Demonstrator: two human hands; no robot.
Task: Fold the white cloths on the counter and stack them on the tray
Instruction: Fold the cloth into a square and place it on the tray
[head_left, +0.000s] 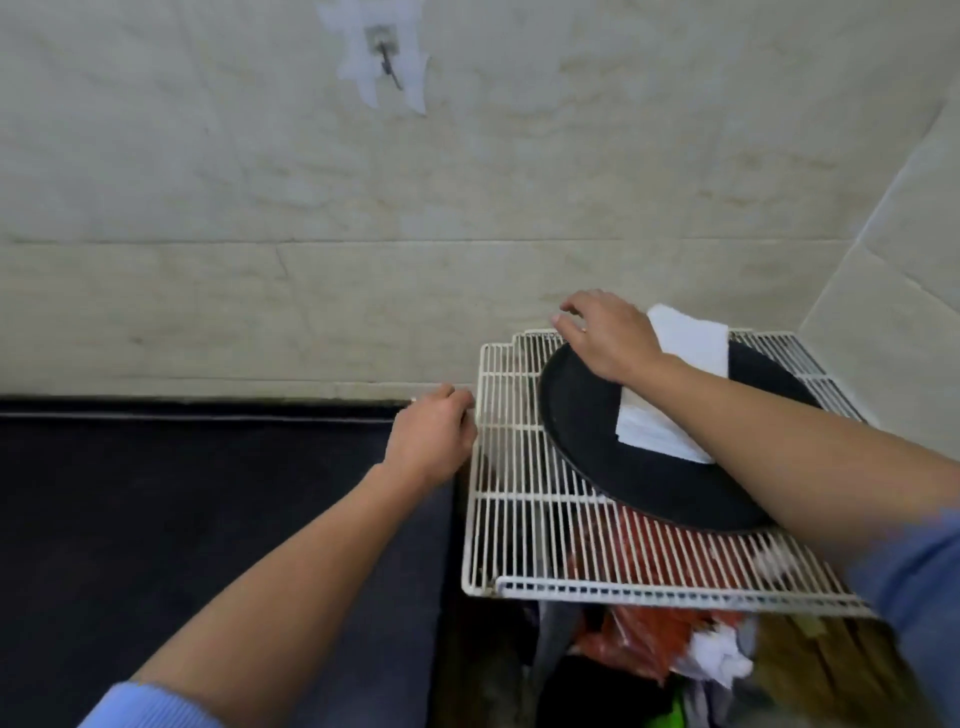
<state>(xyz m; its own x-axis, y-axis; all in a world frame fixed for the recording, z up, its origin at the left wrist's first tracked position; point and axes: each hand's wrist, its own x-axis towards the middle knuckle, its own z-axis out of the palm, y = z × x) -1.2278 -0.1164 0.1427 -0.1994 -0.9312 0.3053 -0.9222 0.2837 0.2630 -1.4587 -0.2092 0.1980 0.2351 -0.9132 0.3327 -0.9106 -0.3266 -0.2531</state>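
Blue sleeve cuffs (150, 706) at 7 and 4 o'clock, nearest the lens, forearms bare beyond them; left hand (431, 436) near centre, fingers curled at the left edge of a white wire rack (519, 519), whether gripping the wire cannot be told; right hand (605, 332) at 1 o'clock, palm down, fingers loosely spread over the far-left rim of a round black tray (644, 483), holding nothing visible; tray resting on the rack; folded white cloths (675, 364) stacked on the tray, partly hidden beneath the right forearm; dark counter (182, 493) at 9 o'clock, bare where visible; red and orange packaging (649, 644) and crumpled white material beneath the rack at 5 o'clock, blurred; pale tiled wall (467, 208) across 12 o'clock, with a small metal hook (387, 60) on an adhesive patch.
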